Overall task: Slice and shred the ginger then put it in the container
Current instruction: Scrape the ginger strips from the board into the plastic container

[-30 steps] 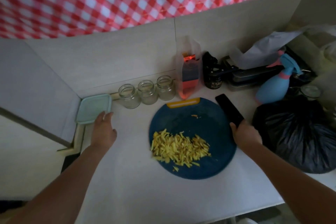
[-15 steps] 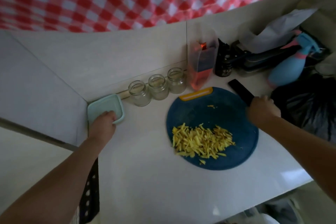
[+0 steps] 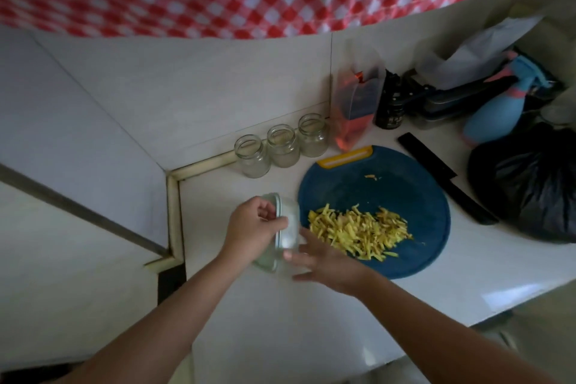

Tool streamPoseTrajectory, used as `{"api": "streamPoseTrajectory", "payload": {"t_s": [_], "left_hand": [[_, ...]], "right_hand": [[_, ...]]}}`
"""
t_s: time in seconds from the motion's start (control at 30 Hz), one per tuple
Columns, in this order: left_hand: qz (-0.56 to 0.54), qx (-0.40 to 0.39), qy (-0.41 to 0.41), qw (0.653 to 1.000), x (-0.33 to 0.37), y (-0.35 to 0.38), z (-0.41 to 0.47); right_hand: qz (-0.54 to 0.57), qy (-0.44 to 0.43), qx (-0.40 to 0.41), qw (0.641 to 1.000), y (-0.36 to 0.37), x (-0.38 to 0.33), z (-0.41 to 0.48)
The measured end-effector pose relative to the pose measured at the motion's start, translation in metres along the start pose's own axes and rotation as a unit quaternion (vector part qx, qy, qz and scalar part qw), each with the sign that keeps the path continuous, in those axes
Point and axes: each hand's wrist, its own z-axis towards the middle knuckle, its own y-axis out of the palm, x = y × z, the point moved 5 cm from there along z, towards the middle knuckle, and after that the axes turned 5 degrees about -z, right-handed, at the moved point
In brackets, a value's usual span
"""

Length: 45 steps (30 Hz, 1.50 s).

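A heap of yellow shredded ginger [image 3: 358, 231] lies on the round blue cutting board [image 3: 405, 193]. My left hand [image 3: 254, 227] grips a pale green lidded container [image 3: 288, 227], tilted on its side just left of the board. My right hand [image 3: 321, 259] reaches under and against the container with fingers spread, next to the ginger's left end. The black knife [image 3: 442, 176] lies on the counter to the right of the board, with no hand on it.
Three glass jars [image 3: 280, 146] stand at the back wall. An orange-tinted jug [image 3: 355, 106], a dark bottle [image 3: 391, 106], a blue spray bottle [image 3: 498, 106] and a black bag [image 3: 530, 184] crowd the right. The counter's front edge [image 3: 467, 318] runs lower right.
My left hand picked the container up from the back left corner and carried it to the board. My right hand let go of the knife and came across to the container.
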Motion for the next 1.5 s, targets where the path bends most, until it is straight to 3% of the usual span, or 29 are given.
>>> {"api": "streamPoseTrajectory", "payload": {"t_s": [0.1,0.23,0.3,0.4,0.53,0.73,0.87,1.03,1.2,1.33,1.4,1.5], "left_hand": [[-0.149,-0.03,-0.054,0.987,0.015,-0.003,-0.006],[-0.235,-0.068,-0.051,0.968,0.03,-0.012,-0.006],[-0.199,-0.08,-0.02,0.977,0.033,-0.018,-0.004],[-0.013,-0.142,0.003,0.99,0.029,-0.016,-0.007],[-0.084,-0.322,-0.034,0.942,0.024,0.002,-0.018],[-0.119,-0.373,-0.021,0.92,0.023,0.009,-0.018],[-0.181,-0.391,-0.062,0.9,0.021,0.014,-0.021],[-0.425,-0.242,-0.168,0.856,0.01,-0.016,-0.005],[-0.535,0.072,-0.24,0.807,-0.043,-0.058,0.027],[-0.516,0.17,-0.274,0.794,-0.077,-0.061,0.033],[-0.472,0.192,-0.296,0.808,-0.084,-0.059,0.029],[-0.317,0.18,-0.373,0.853,-0.08,-0.054,0.013]], "right_hand": [[0.026,-0.038,-0.048,0.998,0.007,-0.013,0.002],[0.053,-0.052,-0.064,0.995,0.002,-0.029,0.008],[0.073,-0.048,-0.057,0.995,-0.003,-0.035,0.01],[0.122,-0.038,-0.045,0.991,-0.009,-0.042,0.008],[0.097,-0.038,-0.063,0.993,-0.009,-0.049,0.003],[0.064,-0.019,-0.093,0.993,-0.02,-0.045,-0.004],[0.052,0.008,-0.077,0.996,-0.025,-0.043,-0.008],[0.162,0.015,-0.062,0.985,-0.054,-0.052,-0.018],[0.305,-0.022,-0.104,0.946,-0.058,-0.049,-0.023],[0.321,-0.025,-0.114,0.94,-0.042,-0.037,-0.022],[0.328,-0.024,-0.109,0.938,-0.034,-0.032,-0.022],[0.309,-0.023,-0.116,0.944,-0.026,-0.031,-0.019]]}}
